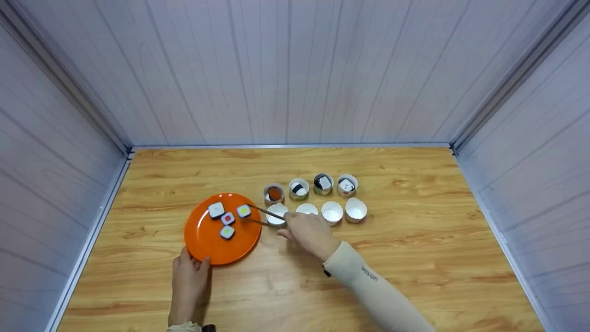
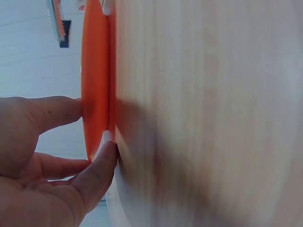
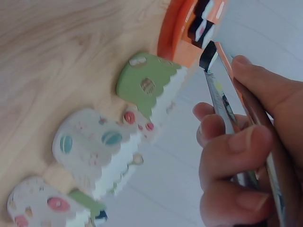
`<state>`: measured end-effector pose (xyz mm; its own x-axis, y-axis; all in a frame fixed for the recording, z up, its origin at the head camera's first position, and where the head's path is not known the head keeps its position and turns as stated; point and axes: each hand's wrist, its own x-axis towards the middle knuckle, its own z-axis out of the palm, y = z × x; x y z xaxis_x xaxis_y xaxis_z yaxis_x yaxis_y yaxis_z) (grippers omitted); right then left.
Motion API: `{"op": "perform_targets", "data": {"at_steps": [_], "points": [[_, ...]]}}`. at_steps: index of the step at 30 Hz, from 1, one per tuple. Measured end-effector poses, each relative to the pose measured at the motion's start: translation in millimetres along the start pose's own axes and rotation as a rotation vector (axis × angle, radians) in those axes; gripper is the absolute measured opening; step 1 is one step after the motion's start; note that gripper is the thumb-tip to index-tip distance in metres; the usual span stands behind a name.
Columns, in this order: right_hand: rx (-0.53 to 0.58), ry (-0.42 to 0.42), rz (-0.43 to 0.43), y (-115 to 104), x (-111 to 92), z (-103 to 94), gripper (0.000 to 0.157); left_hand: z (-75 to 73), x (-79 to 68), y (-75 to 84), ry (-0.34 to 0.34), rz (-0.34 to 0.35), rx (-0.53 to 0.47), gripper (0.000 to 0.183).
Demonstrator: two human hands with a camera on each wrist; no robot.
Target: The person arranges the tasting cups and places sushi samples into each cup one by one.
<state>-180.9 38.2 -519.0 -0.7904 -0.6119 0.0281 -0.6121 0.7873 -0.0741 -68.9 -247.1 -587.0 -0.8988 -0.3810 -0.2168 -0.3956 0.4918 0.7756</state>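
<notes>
My left hand holds the near left rim of a round orange plate on the table. In the left wrist view its thumb presses the rim, with the other fingers low beside the plate. My right hand grips slim metal tongs that reach left over the plate. Between their tips is a yellow-centred sushi roll piece, dark-sided in the right wrist view. Also on the plate lie a red-centred piece, a green-centred piece and a larger white-topped piece.
Paper cups stand in two rows right of the plate. Back-row cups hold toy sushi, including an orange-red piece and a black-banded white one. Front-row cups show bare white insides. Pale panel walls enclose the wooden table.
</notes>
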Motion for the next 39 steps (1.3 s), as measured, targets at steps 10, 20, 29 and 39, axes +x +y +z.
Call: {"op": "perform_targets", "data": {"at_steps": [10,20,29,39], "points": [[0.058,0.077,0.045,31,-37,-13.2,0.037,-2.0,1.3,1.3,-0.022,-0.047,0.003,0.057],[-0.002,0.148,0.033,48,-54,-7.1,0.038,-1.6,1.5,-1.5,-0.025,-0.058,0.005,0.058],[0.065,0.084,0.087,47,-54,0.5,0.034,-0.9,-1.0,-0.9,-0.015,-0.015,0.025,0.062],[0.099,0.025,0.13,47,-53,0.7,0.034,0.3,0.1,0.1,-0.018,-0.064,0.023,0.063]]}}
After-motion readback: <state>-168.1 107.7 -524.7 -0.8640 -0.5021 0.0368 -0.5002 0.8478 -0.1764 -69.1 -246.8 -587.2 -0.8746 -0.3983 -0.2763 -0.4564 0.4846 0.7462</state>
